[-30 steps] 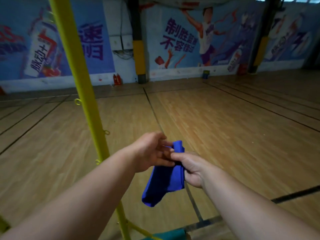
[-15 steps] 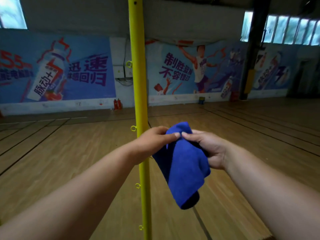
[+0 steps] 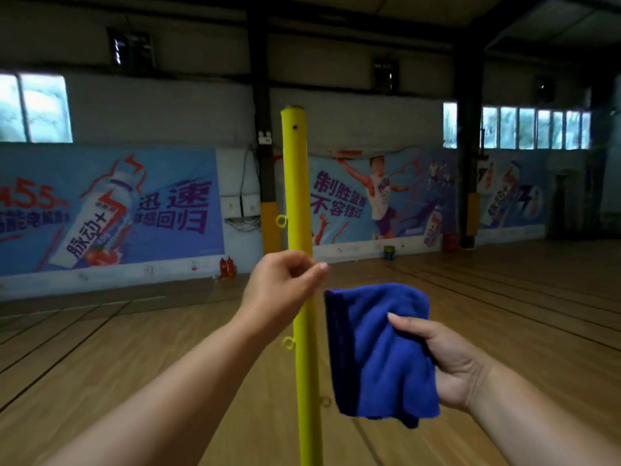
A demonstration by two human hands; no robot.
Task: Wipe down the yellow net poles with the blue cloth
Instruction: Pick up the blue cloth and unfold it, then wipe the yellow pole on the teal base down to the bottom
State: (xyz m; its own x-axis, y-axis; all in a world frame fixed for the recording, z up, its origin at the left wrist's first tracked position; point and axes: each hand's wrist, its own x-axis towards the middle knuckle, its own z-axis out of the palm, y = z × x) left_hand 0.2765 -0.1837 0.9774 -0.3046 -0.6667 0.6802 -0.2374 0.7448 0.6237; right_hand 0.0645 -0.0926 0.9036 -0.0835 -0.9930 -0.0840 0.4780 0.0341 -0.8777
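Note:
A yellow net pole (image 3: 297,183) stands upright in front of me, with small ring hooks down its side and its capped top in view. My left hand (image 3: 282,287) is at the pole at mid height, fingers curled. It covers the pole there, so a grip on it is not visible. My right hand (image 3: 450,361) holds a folded blue cloth (image 3: 379,348) just right of the pole, thumb pressed on its front. The cloth hangs apart from the pole.
A wooden sports floor (image 3: 504,314) with dark court lines spreads all round. Blue banners (image 3: 111,210) cover the far wall. Dark pillars with yellow padding (image 3: 270,223) stand behind, and small red bottles (image 3: 225,266) and a can (image 3: 389,252) sit by the wall.
My view has tilted up to the pole's top. My left hand let go of the cloth and moved to the pole. The right hand now holds the cloth alone.

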